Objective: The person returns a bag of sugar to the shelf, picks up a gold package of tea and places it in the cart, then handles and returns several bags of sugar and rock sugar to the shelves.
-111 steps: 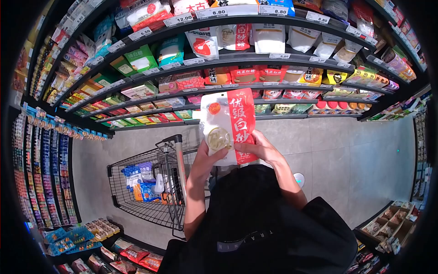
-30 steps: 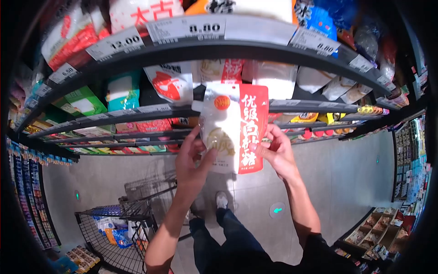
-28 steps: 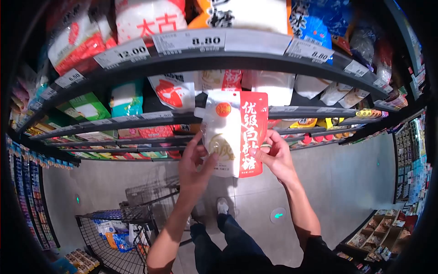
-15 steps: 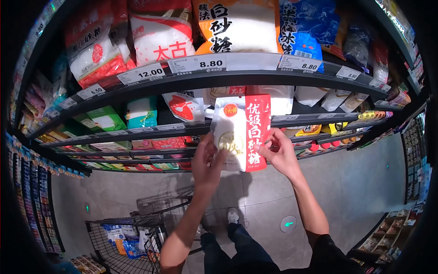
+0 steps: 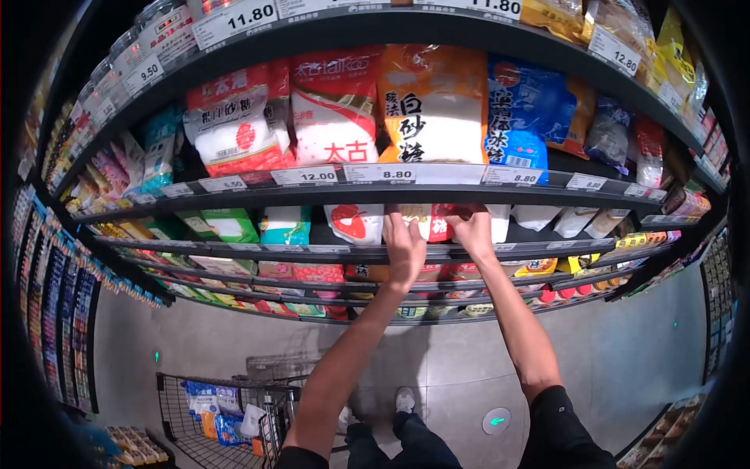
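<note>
“taikoo” on red-white bag (image 5: 336,109), “12.00”, “8.80” on price tags (image 5: 308,177)

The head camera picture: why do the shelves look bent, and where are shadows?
Head view: the upper shelf arches and corners go black, probably from a wide lens; head view: a grid-like shadow falls on the floor beside the shopping cart; head view: fingertips of the right hand look dark.

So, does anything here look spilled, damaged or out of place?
Nothing clearly stands out: no spill on the visible floor, no torn packaging I can see. The red-and-white bag above the 6.50 tag seems to lean, though the curved view may exaggerate that. The pouch between the left hand and right hand is partly hidden.
</note>
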A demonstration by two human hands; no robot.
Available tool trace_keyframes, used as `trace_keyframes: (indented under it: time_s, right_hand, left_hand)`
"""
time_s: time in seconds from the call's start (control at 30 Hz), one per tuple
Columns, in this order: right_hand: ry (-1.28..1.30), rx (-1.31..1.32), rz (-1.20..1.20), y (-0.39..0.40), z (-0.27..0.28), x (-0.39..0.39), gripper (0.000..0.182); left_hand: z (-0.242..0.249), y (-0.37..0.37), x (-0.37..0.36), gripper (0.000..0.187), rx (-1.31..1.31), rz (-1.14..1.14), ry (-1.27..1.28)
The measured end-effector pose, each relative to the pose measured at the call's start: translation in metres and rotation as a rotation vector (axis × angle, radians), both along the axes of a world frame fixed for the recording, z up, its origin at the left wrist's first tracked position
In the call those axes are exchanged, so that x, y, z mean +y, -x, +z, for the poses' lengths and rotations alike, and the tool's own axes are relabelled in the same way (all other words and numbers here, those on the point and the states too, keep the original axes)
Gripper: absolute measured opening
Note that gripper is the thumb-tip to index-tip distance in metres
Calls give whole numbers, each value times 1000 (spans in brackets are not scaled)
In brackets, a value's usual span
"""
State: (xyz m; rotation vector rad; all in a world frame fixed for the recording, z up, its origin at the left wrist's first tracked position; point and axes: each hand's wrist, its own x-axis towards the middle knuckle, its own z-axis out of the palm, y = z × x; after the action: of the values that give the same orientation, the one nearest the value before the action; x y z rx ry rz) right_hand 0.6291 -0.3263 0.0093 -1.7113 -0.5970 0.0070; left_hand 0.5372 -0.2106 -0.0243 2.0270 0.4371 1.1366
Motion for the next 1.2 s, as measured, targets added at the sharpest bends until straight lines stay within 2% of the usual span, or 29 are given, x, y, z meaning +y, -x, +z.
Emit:
trace_keyframes:
  time_s: [0.07,0.13,0.2,0.23,0.27,0.3,0.33,0.4,0.43,0.5,0.6,0.67,0.7,0.73,0.8,0.87,0.93,1.0,1.03,1.07,1.13,1.17,1.2]
  right_hand:
    - [71,-89,-113,-3,-11,5,29]
    - [75,-140,-120,10,-1,5,30]
    - [348,-66,-121,24,3,2,33]
    - [309,-201,-118,25,-7,1,34]
    - [309,-200,-110,26,-8,-1,34]
    - [372,-212,-105,31,2,-2,33]
    - [436,-225,-97,34,7,-2,33]
    - [472,-304,-74,32,8,-5,29]
    - [470,-299,-62,29,8,-5,27]
    - [448,-289,-44,34,15,-6,25]
    - [460,-337,-94,41,13,-13,35]
    - [479,-222,-134,62,14,-20,37]
    - [268,-165,-88,76,-4,-30,33]
    - [47,-89,-47,92,-20,-32,30]
    - [88,-69,34,151,-35,-39,24]
    - [16,21,307,211,-75,-48,22]
    - [-160,110,460,287,-113,-43,17]
    - [239,186,405,378,-58,-26,12]
    - [193,134,495,409,-55,-20,11]
    - [147,80,584,435,-53,-14,11]
    - [28,-168,883,478,-34,9,16]
    - [44,-175,907,496,-27,23,16]
    - [71,-260,1071,513,-22,35,17]
  left_hand:
    - [-17,-11,0,46,68,85,-8]
    - [-20,-8,3,46,90,50,50]
    - [-22,-3,3,46,111,16,110]
    - [-24,-1,2,44,69,29,73]
    - [-24,0,3,43,23,42,33]
    - [-16,6,4,48,169,-51,103]
    - [-18,7,2,48,172,-40,105]
    - [-17,12,-13,57,107,48,-91]
    - [-15,19,-16,65,204,-10,-32]
    - [-8,31,-19,65,214,-68,-1]
    - [-6,50,-29,66,238,-122,59]
    - [-10,83,-39,61,217,-165,69]
    - [-21,105,-45,54,115,-178,91]
    - [-35,133,-50,49,-117,-219,35]
    - [-23,208,-51,30,65,-275,160]
    - [-7,293,-51,21,280,-223,280]
    - [2,372,-56,20,236,15,297]
    - [27,459,-52,19,133,201,347]
    - [29,496,-52,17,158,348,510]
    - [24,532,-49,14,106,564,390]
    - [1,609,-38,15,32,849,658]
    - [-21,647,-28,17,77,915,700]
    - [-50,682,-16,19,127,975,748]
